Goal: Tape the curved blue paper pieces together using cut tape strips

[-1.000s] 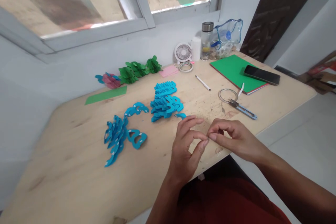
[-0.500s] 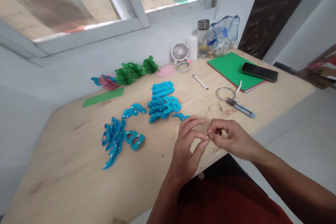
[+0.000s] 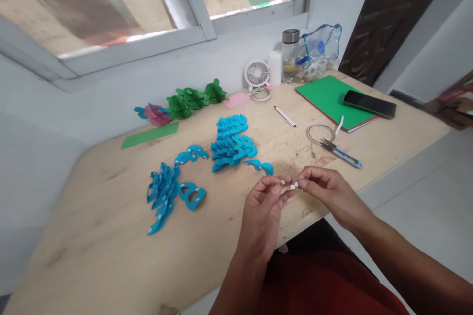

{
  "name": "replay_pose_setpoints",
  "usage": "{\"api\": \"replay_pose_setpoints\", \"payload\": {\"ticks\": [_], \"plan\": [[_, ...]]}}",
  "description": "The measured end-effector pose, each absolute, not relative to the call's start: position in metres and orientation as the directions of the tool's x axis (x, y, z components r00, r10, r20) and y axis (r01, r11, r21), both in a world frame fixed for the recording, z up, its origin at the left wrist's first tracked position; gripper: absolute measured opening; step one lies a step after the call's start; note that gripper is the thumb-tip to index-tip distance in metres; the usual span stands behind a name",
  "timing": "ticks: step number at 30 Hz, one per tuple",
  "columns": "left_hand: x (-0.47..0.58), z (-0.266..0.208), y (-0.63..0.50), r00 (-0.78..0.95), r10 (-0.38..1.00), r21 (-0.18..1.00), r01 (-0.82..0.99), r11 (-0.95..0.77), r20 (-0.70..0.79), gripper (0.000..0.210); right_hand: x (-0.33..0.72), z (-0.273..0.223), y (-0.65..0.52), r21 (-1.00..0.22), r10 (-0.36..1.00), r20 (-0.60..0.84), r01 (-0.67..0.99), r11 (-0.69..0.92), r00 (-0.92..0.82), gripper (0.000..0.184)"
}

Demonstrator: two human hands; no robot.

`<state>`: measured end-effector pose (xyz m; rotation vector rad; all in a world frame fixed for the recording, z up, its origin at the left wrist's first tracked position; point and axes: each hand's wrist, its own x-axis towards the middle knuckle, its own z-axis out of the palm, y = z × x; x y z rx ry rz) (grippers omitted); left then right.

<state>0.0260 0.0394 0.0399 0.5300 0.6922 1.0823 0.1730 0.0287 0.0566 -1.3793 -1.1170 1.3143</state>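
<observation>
My left hand [image 3: 264, 206] is half curled in front of me, with small white bits of double-sided tape [image 3: 283, 182] at its fingertips. My right hand [image 3: 325, 189] is closed in a pinch on another tiny white bit [image 3: 296, 184], right beside the left fingertips. Just beyond the left hand lies a single blue scalloped paper cutout [image 3: 260, 166]. Farther left sit blue folded paper pieces [image 3: 162, 189] dotted with white tape, and behind them a stack of pleated blue paper [image 3: 232, 150].
Thread snips [image 3: 342, 152] and a tape roll [image 3: 320, 134] lie to the right. Behind them are a green folder [image 3: 321, 91] with a phone [image 3: 369, 103], a pen [image 3: 285, 116], a small fan [image 3: 256, 74] and a glass bottle [image 3: 289, 59]. Green paper flowers [image 3: 192, 98] line the wall.
My left fingers have turned and curled inward, showing white tape bits at their tips. My right hand stays in its pinch close by. The whole view has shifted slightly.
</observation>
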Motion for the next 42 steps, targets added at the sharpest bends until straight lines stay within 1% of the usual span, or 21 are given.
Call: {"api": "replay_pose_setpoints", "payload": {"ticks": [6,11,15,19,24,27,29,32,34,37,40,42], "plan": [[0.025,0.044,0.036,0.283,0.931,0.709,-0.607,0.359,-0.229,0.007,0.169,0.06,0.029,-0.986,0.988,-0.151,0.073,-0.152,0.021,0.024],[0.025,0.044,0.035,0.271,0.934,0.698,-0.623,0.354,-0.232,0.01,0.167,0.06,0.027,-0.981,0.996,-0.091,0.17,-0.093,0.015,0.022],[0.026,0.046,0.033,0.205,0.953,0.755,-0.583,0.302,-0.223,0.017,0.164,0.061,0.025,-0.959,0.999,0.004,0.284,-0.008,0.042,0.018],[0.026,0.045,0.032,0.126,0.968,0.824,-0.508,0.251,-0.217,0.019,0.158,0.062,0.023,-0.936,0.994,0.089,0.346,0.063,0.06,0.015],[0.026,0.042,0.032,0.071,0.974,0.857,-0.465,0.221,-0.213,0.019,0.157,0.06,0.024,-0.917,0.988,0.131,0.388,0.09,0.081,0.015],[0.025,0.044,0.032,0.089,0.963,0.844,-0.467,0.265,-0.253,0.02,0.161,0.056,0.025,-0.928,0.981,0.12,0.368,0.057,0.152,0.014],[0.025,0.045,0.031,0.128,0.949,0.82,-0.479,0.312,-0.287,0.02,0.164,0.055,0.026,-0.945,0.978,0.091,0.326,0.026,0.186,0.013],[0.026,0.046,0.03,0.189,0.931,0.781,-0.507,0.365,-0.313,0.017,0.165,0.055,0.027,-0.98,0.979,0.029,0.198,-0.012,0.203,0.014],[0.027,0.045,0.029,0.19,0.929,0.776,-0.512,0.369,-0.317,0.014,0.164,0.055,0.027,-0.994,0.98,-0.006,0.105,-0.027,0.199,0.015],[0.028,0.043,0.027,0.16,0.94,0.821,-0.458,0.341,-0.302,0.007,0.164,0.054,0.026,-0.998,0.989,-0.038,0.035,-0.043,0.145,0.021],[0.028,0.042,0.026,0.136,0.948,0.869,-0.378,0.318,-0.288,0.004,0.165,0.053,0.025,-0.999,0.995,-0.034,0.03,-0.037,0.094,0.023],[0.028,0.042,0.026,0.122,0.949,0.886,-0.343,0.314,-0.289,0.005,0.168,0.053,0.025,-0.999,0.996,-0.02,0.039,-0.024,0.091,0.022]]}}
